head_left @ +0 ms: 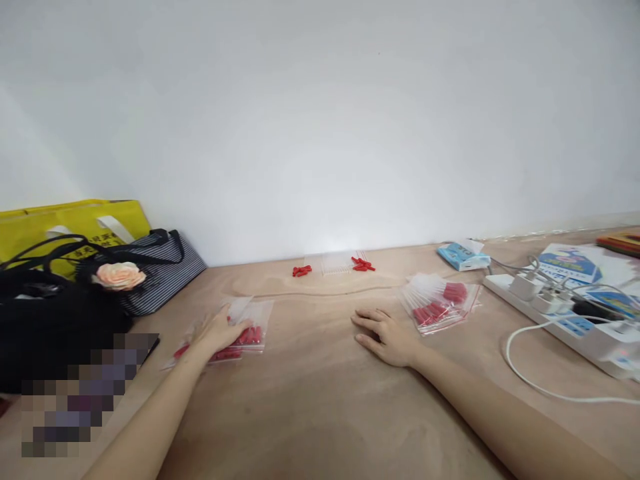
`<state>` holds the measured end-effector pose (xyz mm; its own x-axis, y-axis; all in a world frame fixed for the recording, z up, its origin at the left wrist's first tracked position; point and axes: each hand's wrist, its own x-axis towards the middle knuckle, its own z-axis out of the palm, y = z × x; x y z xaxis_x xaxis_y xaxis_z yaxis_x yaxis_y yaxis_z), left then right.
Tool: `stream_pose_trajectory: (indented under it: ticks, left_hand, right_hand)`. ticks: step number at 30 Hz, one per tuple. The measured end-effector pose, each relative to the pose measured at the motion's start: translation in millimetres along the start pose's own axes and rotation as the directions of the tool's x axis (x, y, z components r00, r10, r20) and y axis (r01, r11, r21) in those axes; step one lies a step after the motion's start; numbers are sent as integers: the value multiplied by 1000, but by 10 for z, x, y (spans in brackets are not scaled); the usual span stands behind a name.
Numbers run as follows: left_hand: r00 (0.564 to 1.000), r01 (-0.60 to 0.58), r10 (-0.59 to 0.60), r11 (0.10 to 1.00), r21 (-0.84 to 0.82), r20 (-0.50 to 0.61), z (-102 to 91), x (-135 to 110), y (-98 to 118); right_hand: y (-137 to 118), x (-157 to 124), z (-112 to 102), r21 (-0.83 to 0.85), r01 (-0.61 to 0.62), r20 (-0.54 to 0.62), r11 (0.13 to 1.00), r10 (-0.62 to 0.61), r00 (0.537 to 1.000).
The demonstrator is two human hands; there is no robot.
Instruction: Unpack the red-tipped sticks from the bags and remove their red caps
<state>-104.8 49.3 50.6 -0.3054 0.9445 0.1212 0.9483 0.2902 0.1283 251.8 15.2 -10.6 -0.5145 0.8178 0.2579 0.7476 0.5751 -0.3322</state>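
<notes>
My left hand rests on a pile of clear zip bags with small red pieces inside. Its thumb stands apart from the fingers, and the fingertips are partly lost against the plastic. On the bare wood lies my right hand, palm down, fingers loosely spread, with nothing in it. To its right is a fanned stack of clear zip bags holding white sticks and red pieces. By the wall are two small heaps of red pieces, with clear plastic and thin white sticks between them.
Along the left stand a yellow bag, a striped bag and a black bag with a flower. A white power strip with plugs and a loose cable runs along the right. Behind it are a blue tissue pack and papers.
</notes>
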Motion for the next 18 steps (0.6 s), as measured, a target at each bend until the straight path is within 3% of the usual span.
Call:
stream_pose_trajectory:
  ticks: [2,8,9,11,12,14,16,18]
  left_hand:
    - [997,5,-10,998,56,76,32,16,-54]
    - [999,-28,22,980,199,33,-33,-25,-64]
    - [1000,-29,27,979,203,12,-69,-48,-59]
    - [987,-65,94,974,216,-129,-125,-121,-10]
    - [960,-100,154,968,230,-233,-136,-172,44]
    - [856,-179,288,944,278,-428,-114,-295,216]
    - [814,-268,395,906,329,-425,-35,-438,458]
    - [744,-473,581,807,353,-331,72,-583,726]
  right_hand:
    - [7,0,8,-4,6,-6,1000,-6,1000]
    - [23,-2,33,-16,28,-30,999,-28,999]
    - [23,-3,35,-15,30,-35,999,-30,999]
    - [21,-3,36,-12,31,-47,999,-32,998]
    - [19,-3,36,-11,32,-53,999,-32,998]
    - [17,-2,33,-10,34,-63,999,-34,997]
    - [17,-1,29,-15,38,-67,999,-39,997]
    - [18,-2,28,-21,44,-64,999,-46,997]
